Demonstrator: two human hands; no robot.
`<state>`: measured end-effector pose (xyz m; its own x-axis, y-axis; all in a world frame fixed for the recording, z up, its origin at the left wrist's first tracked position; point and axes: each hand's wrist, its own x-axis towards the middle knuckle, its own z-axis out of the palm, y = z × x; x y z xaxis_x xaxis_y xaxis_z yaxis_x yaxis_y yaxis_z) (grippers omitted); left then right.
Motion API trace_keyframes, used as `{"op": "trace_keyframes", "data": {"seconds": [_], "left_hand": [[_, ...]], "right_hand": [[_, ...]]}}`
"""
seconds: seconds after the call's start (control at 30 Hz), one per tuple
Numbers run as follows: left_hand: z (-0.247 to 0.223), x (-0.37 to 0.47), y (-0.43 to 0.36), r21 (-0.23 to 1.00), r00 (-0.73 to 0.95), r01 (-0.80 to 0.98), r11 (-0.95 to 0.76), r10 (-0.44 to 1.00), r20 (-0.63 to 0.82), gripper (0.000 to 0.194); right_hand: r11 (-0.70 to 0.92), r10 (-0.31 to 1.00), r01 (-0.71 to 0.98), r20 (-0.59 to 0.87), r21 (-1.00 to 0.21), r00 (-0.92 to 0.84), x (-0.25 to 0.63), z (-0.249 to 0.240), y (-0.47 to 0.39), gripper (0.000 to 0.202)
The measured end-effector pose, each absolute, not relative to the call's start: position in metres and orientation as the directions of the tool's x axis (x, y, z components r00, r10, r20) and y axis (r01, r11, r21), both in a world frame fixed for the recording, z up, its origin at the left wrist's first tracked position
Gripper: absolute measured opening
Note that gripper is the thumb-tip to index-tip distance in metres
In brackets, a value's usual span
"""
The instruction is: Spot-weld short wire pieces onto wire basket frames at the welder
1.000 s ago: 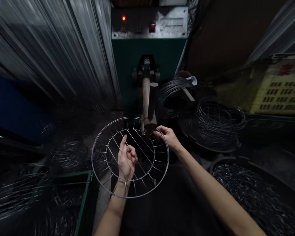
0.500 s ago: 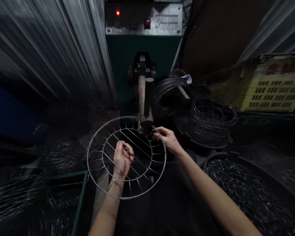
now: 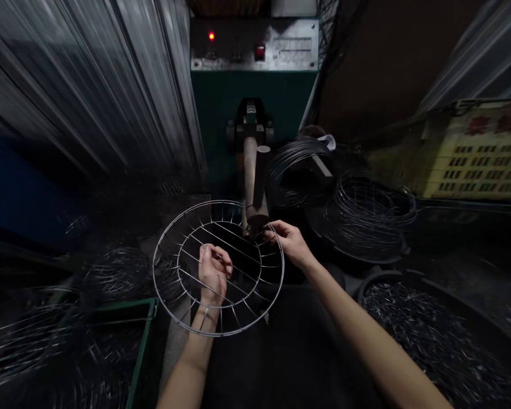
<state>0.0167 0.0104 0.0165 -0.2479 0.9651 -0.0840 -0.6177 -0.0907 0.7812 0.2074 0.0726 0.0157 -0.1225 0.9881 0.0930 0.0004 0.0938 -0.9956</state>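
A round wire basket (image 3: 219, 335), with two rings joined by short spokes and parallel bars across the smaller ring, is tilted under the welding-type machine's cylindrical head (image 3: 256, 213). My left hand (image 3: 214, 272) is among the basket's wires, palm up, fingers curled and thumb against them at a cross bar. Some wires pass over the palm and wrist. At the basket's far right rim, my right hand (image 3: 287, 238) is pinched close beside the head. Its fingertips are in shadow, and I cannot tell whether a small piece is also between them.
Behind stands a green machine (image 3: 255, 85) with a lit red lamp. Wire coils (image 3: 300, 162) and looped wire rings (image 3: 370, 204) lie to the right, near a tub of small metal pieces (image 3: 426, 329) and a yellow crate (image 3: 481, 156). A green bin (image 3: 142, 346) is at lower left.
The basket has turned or tilted slightly, its near rim sitting a little higher. Both hands keep nearly the same hold. The background has shifted slightly down and right in view.
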Motion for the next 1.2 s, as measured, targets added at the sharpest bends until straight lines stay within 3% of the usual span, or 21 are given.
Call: {"op": "trace_keyframes", "data": {"seconds": [0.23,0.43,0.73,1.07,1.2], "left_hand": [[0.015,0.009,0.009,0.759,-0.101,-0.651,-0.018,0.993,-0.064,0.033],[0.016,0.015,0.003,0.77,-0.213,-0.632,-0.094,0.975,-0.055,0.029],[0.016,0.015,0.005,0.782,-0.235,-0.614,-0.104,0.97,-0.055,0.03],[0.005,0.01,0.006,0.764,-0.169,-0.639,-0.091,0.985,-0.024,0.03],[0.006,0.02,-0.003,0.774,-0.249,-0.617,-0.142,0.968,-0.022,0.029]], "right_hand": [[0.066,0.988,-0.01,0.067,-0.998,-0.141,0.217,0.016,0.053,0.032],[0.121,0.986,0.063,0.112,-0.991,-0.12,0.21,0.019,0.06,0.031],[0.155,0.98,0.094,0.142,-0.983,-0.137,0.204,0.022,0.069,0.033],[0.092,0.99,-0.011,0.092,-0.996,-0.105,0.21,0.015,0.055,0.034],[0.068,0.992,0.0,0.068,-0.998,-0.107,0.217,0.01,0.041,0.032]]}}
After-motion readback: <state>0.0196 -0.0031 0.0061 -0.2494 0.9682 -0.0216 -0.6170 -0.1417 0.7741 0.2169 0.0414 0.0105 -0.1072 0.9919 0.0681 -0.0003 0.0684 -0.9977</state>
